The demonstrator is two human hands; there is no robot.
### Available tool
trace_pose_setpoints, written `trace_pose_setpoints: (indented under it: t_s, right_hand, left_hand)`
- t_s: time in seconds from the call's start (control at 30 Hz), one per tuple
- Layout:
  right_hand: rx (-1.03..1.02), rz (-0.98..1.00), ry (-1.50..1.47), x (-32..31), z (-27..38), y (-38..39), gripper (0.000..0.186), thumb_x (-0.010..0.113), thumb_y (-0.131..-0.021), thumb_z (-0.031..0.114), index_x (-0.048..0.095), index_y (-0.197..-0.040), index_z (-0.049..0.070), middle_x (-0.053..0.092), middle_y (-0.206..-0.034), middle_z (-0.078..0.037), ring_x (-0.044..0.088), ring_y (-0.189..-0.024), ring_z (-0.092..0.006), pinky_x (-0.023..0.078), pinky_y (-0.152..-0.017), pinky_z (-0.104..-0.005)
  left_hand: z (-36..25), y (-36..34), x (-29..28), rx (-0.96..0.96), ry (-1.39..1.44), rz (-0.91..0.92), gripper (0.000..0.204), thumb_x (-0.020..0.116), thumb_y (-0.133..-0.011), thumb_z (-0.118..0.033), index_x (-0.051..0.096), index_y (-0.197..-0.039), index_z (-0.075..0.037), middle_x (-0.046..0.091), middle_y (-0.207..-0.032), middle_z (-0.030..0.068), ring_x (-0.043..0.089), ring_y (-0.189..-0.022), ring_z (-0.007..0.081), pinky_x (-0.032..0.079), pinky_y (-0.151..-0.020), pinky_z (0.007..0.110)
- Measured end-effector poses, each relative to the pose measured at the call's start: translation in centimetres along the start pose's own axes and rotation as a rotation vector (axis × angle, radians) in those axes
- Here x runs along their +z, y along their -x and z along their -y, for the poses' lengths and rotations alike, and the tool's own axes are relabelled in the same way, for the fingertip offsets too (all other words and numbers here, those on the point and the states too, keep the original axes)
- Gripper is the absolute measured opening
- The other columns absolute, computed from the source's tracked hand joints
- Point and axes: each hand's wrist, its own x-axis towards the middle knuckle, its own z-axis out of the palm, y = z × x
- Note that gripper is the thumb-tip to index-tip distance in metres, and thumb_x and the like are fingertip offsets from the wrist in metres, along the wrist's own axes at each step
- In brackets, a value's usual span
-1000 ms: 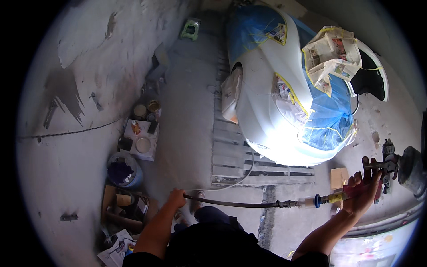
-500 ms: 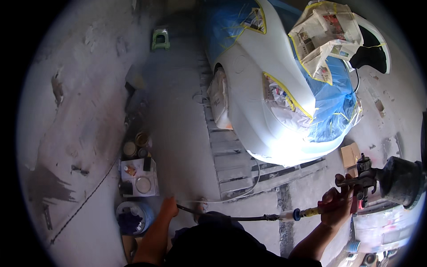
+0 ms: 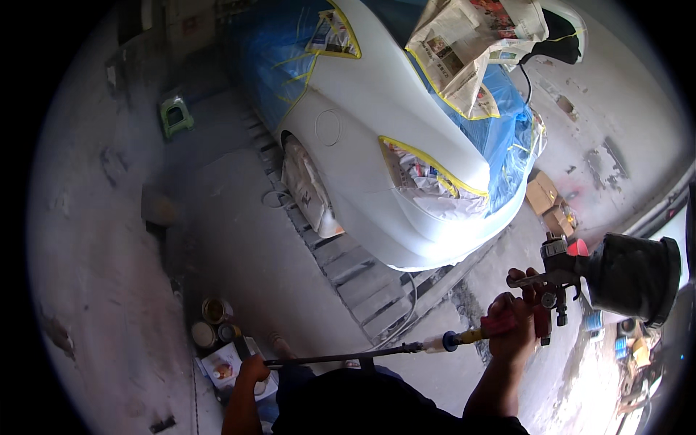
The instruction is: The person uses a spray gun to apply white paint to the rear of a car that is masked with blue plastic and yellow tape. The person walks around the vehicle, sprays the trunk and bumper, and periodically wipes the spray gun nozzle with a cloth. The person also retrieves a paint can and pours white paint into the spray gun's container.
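Note:
My right hand (image 3: 513,330) is wrapped round the red handle of a spray gun (image 3: 557,281), held at the right. A large dark paint cup (image 3: 632,281) is on the gun. From the handle a black air hose (image 3: 341,358) runs across in front of my body, and my left hand (image 3: 252,368) is closed on it at the lower left. Beyond the hands stands a white car (image 3: 362,101), bumper nearest me. Newspaper edged with yellow tape covers its lamp (image 3: 428,174); blue plastic film (image 3: 496,138) and a newspaper sheet (image 3: 449,54) cover other parts.
Slatted grating (image 3: 370,297) runs along the car's side. Several open cans (image 3: 216,310) stand at lower left beside a white board (image 3: 225,368) with small items. A green stool (image 3: 175,116) is farther back, cardboard boxes (image 3: 547,199) by the right wall, more containers at lower right.
The view has turned, so the car, stool and boxes sit farther left in the picture. Both hands keep their grip on gun and hose. Haze left of the car looks thinner.

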Motion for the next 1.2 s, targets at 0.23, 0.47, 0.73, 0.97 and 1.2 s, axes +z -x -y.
trace_pose_setpoints:
  t_s: [0.23,0.47,0.73,0.97,1.2]
  right_hand:
    - [0.049,-0.251,0.184,8.6,-3.0,0.7,0.052,0.050,-0.077,0.004,0.038,-0.127,-0.004,0.053,-0.115,-0.018,0.055,-0.063,-0.0168,0.047,-0.052,-0.0273]
    - [0.216,-0.307,0.228,13.7,-6.2,0.5,0.047,0.050,-0.077,0.007,0.045,-0.124,0.001,0.058,-0.091,-0.012,0.049,-0.056,-0.0118,0.041,-0.046,-0.0237]
    - [0.151,-0.312,0.304,16.4,-15.1,-2.5,0.046,0.050,-0.094,0.025,0.040,-0.130,-0.002,0.057,-0.071,-0.005,0.045,-0.051,-0.0059,0.037,-0.046,-0.0198]
    - [0.165,-0.332,0.311,21.0,-20.3,-6.2,0.059,0.055,-0.090,0.042,0.040,-0.130,0.001,0.060,-0.089,-0.011,0.051,-0.055,-0.0062,0.038,-0.041,-0.0177]
    - [0.214,-0.506,0.364,27.3,-24.6,-7.3,0.053,0.053,-0.092,0.040,0.045,-0.129,0.003,0.055,-0.067,0.002,0.040,-0.047,-0.0023,0.028,-0.044,-0.0177]
  left_hand:
    - [4.5,-6.2,-12.8,0.111,-0.043,0.058,0.029,0.065,-0.069,-0.021,0.070,-0.093,-0.006,0.066,-0.095,0.0214,0.063,-0.092,0.0366,0.049,-0.083,0.044]
    - [6.1,-13.5,-20.7,0.233,-0.122,0.081,0.031,0.066,-0.070,-0.024,0.069,-0.095,-0.005,0.065,-0.097,0.0221,0.063,-0.094,0.0355,0.049,-0.084,0.043]
    - [2.7,-21.6,-28.9,0.174,-0.344,0.061,0.030,0.064,-0.069,-0.016,0.068,-0.095,0.000,0.065,-0.100,0.0240,0.062,-0.098,0.0388,0.048,-0.088,0.043]
    - [1.9,-28.2,-36.0,0.148,-0.369,0.176,0.033,0.064,-0.069,-0.013,0.064,-0.099,0.002,0.062,-0.106,0.0254,0.058,-0.103,0.0387,0.047,-0.090,0.043]
    - [1.8,-37.1,-40.7,0.263,-0.528,0.259,0.029,0.061,-0.069,-0.010,0.067,-0.093,0.003,0.064,-0.099,0.0262,0.061,-0.097,0.0396,0.049,-0.087,0.043]
